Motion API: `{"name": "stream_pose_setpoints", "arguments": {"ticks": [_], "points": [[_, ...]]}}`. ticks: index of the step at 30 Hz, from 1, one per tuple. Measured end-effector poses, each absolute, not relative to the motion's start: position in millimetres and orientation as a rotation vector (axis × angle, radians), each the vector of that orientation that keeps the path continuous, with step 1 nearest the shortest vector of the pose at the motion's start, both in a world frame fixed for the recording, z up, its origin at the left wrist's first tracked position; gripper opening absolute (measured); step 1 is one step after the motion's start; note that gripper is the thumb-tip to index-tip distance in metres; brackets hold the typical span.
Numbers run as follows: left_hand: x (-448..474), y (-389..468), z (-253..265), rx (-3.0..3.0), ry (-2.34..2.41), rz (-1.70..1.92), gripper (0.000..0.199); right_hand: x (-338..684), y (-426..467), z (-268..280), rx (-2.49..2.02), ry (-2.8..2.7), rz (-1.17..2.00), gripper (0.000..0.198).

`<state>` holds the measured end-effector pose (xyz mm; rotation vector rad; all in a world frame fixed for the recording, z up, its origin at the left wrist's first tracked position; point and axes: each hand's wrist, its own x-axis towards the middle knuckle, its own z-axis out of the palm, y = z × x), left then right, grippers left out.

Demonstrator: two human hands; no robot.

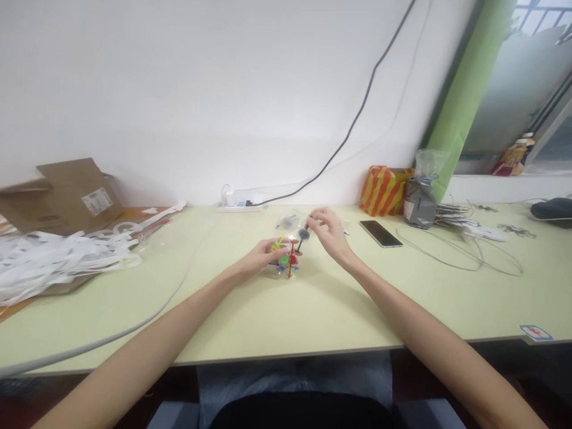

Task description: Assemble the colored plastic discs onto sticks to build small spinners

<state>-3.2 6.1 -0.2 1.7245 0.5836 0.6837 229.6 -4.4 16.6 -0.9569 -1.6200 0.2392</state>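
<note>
My left hand (261,257) is closed around a small cluster of colourful plastic pieces (286,259), low over the table. Red, green, yellow and blue parts show in it, some of them shaped like arrows, with clear plastic among them. At the cluster's upper right, my right hand (328,229) pinches the end of a thin black piece with a round disc (304,234) on it. The black piece slants down towards the cluster; whether the two touch I cannot tell. Just behind the hands lies a clear plastic bag (288,223) with small dark bits.
A phone (381,233) lies right of my hands, before a striped bag (385,192) and a grey pouch (420,205). Thin cable (480,256) loops farther right. White strips (67,256) and a cardboard box (80,199) are left. A power strip (239,207) sits by the wall.
</note>
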Motion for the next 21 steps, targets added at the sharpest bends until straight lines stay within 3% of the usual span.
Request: {"name": "stream_pose_setpoints", "arguments": {"ticks": [7,12,19,21], "points": [[-3.4,6.5,2.1,1.688,0.631,0.713,0.058,227.4,-5.4,13.8,-1.012,-1.628,0.309,0.031],[-5.5,7.1,4.2,1.681,0.642,0.768,0.058,228.0,-10.7,18.9,-1.004,-1.686,0.289,0.046],[-3.0,7.4,0.9,1.593,0.605,0.817,0.061,220.2,-17.8,20.2,-0.905,-1.693,0.271,0.029],[-1.6,6.8,1.8,1.523,0.582,0.843,0.062,218.2,-17.4,19.6,-0.910,-1.562,0.282,0.052]]}}
